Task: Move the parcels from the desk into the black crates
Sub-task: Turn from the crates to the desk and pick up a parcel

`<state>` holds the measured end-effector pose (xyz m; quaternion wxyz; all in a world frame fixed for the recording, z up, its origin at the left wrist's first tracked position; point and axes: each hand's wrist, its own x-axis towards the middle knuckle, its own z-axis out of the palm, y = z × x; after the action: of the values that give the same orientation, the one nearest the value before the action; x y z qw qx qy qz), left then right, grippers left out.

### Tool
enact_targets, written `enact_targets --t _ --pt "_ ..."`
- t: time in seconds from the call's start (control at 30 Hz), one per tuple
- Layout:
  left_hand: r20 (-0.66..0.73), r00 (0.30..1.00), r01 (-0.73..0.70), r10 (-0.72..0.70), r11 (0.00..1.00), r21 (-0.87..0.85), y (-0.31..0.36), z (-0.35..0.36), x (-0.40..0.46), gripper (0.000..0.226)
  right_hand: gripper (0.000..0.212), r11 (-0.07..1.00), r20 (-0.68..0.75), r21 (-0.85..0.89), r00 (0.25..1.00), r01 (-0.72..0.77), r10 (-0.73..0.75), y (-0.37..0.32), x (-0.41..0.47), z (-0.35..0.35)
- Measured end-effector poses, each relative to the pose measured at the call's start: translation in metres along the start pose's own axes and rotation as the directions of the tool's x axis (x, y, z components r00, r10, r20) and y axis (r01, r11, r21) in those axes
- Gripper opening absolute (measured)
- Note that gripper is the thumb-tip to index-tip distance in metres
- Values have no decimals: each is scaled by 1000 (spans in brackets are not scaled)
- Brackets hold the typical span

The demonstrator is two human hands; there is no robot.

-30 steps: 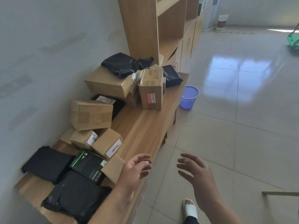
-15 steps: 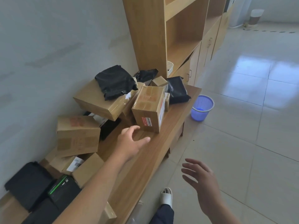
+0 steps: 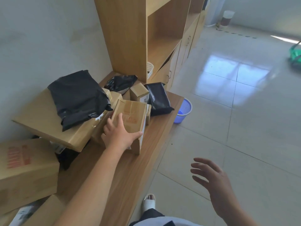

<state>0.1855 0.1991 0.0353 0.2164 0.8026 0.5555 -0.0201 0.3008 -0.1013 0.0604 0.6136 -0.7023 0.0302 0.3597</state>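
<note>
Left hand (image 3: 119, 136) on the upright box (image 3: 130, 123), grip not closed yet.

My fingers are spread wide over its top, thumb on the near right edge, so I'm touching, not holding. Right hand (image 3: 215, 180) is open and empty over the floor. The box stands mid-desk (image 3: 146, 160), touching the big tilted box (image 3: 48, 121) on its left; a black bag (image 3: 78, 98) lies on that one. Risk: pulling mine out could unprop that box, so the bag slides. One-handed, it may tip. No crates in view.
</note>
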Motion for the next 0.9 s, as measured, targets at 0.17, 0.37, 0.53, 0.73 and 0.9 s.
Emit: enact_targets --t 0.17,0.37,0.53,0.73,0.9 --pt "86 996 -7 -5 991 135 3 -5 -6 133 21 999 11 -27 999 -46 46 -12 23 2" --pt "140 989 25 -45 990 141 -3 -5 -39 146 21 997 194 -73 980 -31 45 -37 56 27" --pt "56 989 135 -136 991 22 -5 -1 -77 145 20 991 391 -133 919 -7 59 -51 78 39" --pt "90 980 193 -177 746 -638 -21 -3 -166 139 21 986 501 -164 864 36 52 -63 105 24" --pt "35 985 109 -170 445 -889 -11 17 -252 112 32 978 683 -195 726 72 83 -61 123 -15"
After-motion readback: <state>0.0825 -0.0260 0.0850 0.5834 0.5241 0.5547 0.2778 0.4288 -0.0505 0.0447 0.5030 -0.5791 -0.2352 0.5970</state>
